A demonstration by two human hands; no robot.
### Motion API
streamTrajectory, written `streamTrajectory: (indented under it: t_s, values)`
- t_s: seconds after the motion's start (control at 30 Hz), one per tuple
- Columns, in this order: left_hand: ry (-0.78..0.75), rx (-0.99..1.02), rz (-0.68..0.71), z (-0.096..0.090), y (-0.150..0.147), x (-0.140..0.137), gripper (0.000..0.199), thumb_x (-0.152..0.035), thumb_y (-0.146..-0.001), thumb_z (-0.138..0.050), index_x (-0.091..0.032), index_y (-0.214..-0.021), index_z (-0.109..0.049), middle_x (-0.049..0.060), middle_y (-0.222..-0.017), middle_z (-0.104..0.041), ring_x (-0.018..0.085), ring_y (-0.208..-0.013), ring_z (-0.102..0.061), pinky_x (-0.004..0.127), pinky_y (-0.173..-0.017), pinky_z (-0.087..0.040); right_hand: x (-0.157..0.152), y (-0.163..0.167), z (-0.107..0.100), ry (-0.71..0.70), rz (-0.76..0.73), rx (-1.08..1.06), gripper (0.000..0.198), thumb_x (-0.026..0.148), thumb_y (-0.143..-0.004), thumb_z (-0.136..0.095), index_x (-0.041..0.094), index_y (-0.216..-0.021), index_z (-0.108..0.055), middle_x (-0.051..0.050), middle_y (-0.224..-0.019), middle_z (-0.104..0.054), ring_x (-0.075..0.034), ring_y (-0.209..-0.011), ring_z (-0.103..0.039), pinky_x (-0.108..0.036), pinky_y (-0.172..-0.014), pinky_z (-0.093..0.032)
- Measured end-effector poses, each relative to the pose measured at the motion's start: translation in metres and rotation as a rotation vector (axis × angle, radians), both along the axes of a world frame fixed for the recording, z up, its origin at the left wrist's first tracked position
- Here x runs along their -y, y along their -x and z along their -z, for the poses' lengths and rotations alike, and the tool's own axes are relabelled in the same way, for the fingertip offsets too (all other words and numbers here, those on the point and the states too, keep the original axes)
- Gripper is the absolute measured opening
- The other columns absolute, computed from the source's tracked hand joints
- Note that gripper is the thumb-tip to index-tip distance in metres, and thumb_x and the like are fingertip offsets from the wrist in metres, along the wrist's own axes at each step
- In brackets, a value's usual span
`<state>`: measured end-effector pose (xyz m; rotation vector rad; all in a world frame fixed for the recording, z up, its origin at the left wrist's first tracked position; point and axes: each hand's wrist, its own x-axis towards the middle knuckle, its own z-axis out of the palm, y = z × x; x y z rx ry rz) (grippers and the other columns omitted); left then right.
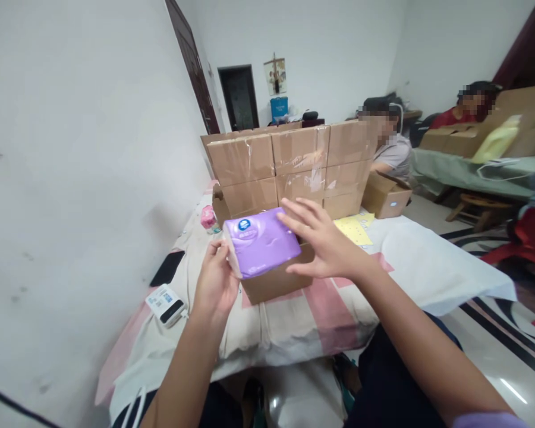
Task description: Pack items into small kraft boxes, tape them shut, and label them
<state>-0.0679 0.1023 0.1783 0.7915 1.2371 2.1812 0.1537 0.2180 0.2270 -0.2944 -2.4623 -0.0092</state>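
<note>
A purple plastic-wrapped pack (267,246) with a blue round logo hangs above a cardboard box (276,288) on the table; it looks like a pack of tissues or pads. My left hand (216,276) grips its left end, thumb and fingers closed on the pale side. Over the right end my right hand (323,244) is spread, fingers apart, its fingertips at or very near the wrapper. Most of the box's opening is hidden behind the pack and my hands.
Taped cardboard boxes (301,157) form a wall behind. Left lie a pink pack (208,217), a black phone (167,268) and a white device (164,304). Yellow paper (355,229) and an open carton (386,195) are right. Two people sit beyond, near a yellow bottle (497,141).
</note>
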Motion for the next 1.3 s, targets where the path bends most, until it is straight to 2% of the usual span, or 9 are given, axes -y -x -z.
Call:
streamTrajectory:
  t_s: [0.17, 0.3, 0.43, 0.57, 0.67, 0.77, 0.83, 1.0, 1.3]
  values:
    - [0.094, -0.324, 0.071, -0.005, -0.008, -0.008, 0.026, -0.049, -0.088, -0.059, -0.023, -0.084, -0.054, 0.0, -0.078, -0.062, 0.016, -0.068, -0.062, 0.031, -0.067, -0.054, 0.006, 0.018, -0.008, 0.09, -0.053, 0.018, 0.094, 0.039, -0.078, -0.076, 0.037, -0.16, -0.031, -0.013, -0.15, -0.042, -0.04, -0.137, -0.038, -0.062, -0.11, -0.035]
    - [0.263, -0.791, 0.093, -0.004, 0.008, -0.003, 0.021, -0.035, -0.073, -0.077, -0.025, -0.089, -0.068, 0.002, -0.086, -0.069, 0.025, -0.087, -0.065, 0.044, -0.094, -0.049, -0.018, 0.009, 0.002, 0.312, -0.096, -0.1, 0.097, 0.044, -0.078, -0.078, 0.037, -0.161, -0.029, -0.012, -0.143, -0.045, -0.036, -0.132, -0.046, -0.056, -0.11, -0.039]
    - [0.47, -1.241, 0.14, 0.007, 0.007, 0.001, 0.023, -0.012, -0.073, -0.069, -0.03, -0.089, -0.07, 0.001, -0.079, -0.072, 0.026, -0.079, -0.065, 0.06, -0.106, -0.034, -0.043, 0.007, 0.021, 0.701, -0.243, -0.189, 0.085, 0.053, -0.079, -0.073, 0.031, -0.154, -0.042, -0.009, -0.139, -0.055, -0.032, -0.122, -0.056, -0.046, -0.099, -0.049]
    - [0.486, -1.448, 0.19, 0.009, -0.012, 0.014, 0.023, -0.007, -0.08, -0.056, -0.028, -0.082, -0.065, -0.002, -0.069, -0.067, 0.021, -0.07, -0.063, 0.057, -0.109, -0.036, -0.05, 0.003, 0.03, 1.025, -0.353, -0.042, 0.068, 0.056, -0.08, -0.069, 0.02, -0.136, -0.062, -0.008, -0.114, -0.069, -0.027, -0.096, -0.066, -0.035, -0.079, -0.054]
    - [0.432, -1.695, 0.191, 0.006, -0.025, 0.03, 0.027, -0.005, -0.084, -0.051, -0.027, -0.092, -0.064, -0.002, -0.08, -0.071, 0.019, -0.077, -0.065, 0.047, -0.107, -0.041, -0.043, -0.005, 0.017, 0.928, -0.349, 0.159, 0.062, 0.051, -0.082, -0.07, 0.022, -0.137, -0.063, -0.006, -0.112, -0.07, -0.026, -0.098, -0.066, -0.035, -0.082, -0.054]
    - [0.351, -1.946, 0.141, 0.009, -0.034, 0.046, 0.026, -0.004, -0.087, -0.048, -0.025, -0.095, -0.061, -0.001, -0.084, -0.071, 0.017, -0.071, -0.063, 0.033, -0.076, -0.049, -0.029, -0.006, 0.008, 0.677, -0.23, 0.292, 0.069, 0.051, -0.082, -0.074, 0.029, -0.146, -0.056, -0.008, -0.127, -0.065, -0.029, -0.113, -0.061, -0.041, -0.097, -0.05]
    - [0.275, -2.008, 0.108, 0.015, -0.037, 0.053, 0.021, -0.007, -0.089, -0.049, -0.024, -0.094, -0.06, -0.001, -0.081, -0.069, 0.016, -0.067, -0.061, 0.031, -0.065, -0.045, -0.017, 0.0, 0.013, 0.536, -0.091, 0.336, 0.072, 0.052, -0.081, -0.075, 0.033, -0.147, -0.055, -0.01, -0.13, -0.062, -0.032, -0.114, -0.059, -0.047, -0.1, -0.047]
    - [0.146, -2.038, 0.087, 0.03, -0.034, 0.061, 0.02, -0.011, -0.094, -0.047, -0.021, -0.106, -0.06, 0.001, -0.093, -0.071, 0.017, -0.078, -0.065, 0.032, -0.062, -0.046, 0.012, 0.017, 0.043, 0.277, 0.075, 0.422, 0.071, 0.041, -0.077, -0.079, 0.035, -0.144, -0.058, -0.014, -0.122, -0.056, -0.038, -0.114, -0.052, -0.055, -0.095, -0.047]
    - [0.117, -2.046, 0.076, 0.033, -0.031, 0.06, 0.014, -0.013, -0.094, -0.053, -0.021, -0.102, -0.06, -0.001, -0.094, -0.071, 0.016, -0.083, -0.067, 0.032, -0.062, -0.048, 0.009, 0.021, 0.064, 0.178, 0.097, 0.42, 0.07, 0.043, -0.081, -0.078, 0.038, -0.146, -0.053, -0.014, -0.133, -0.049, -0.039, -0.121, -0.044, -0.059, -0.099, -0.042]
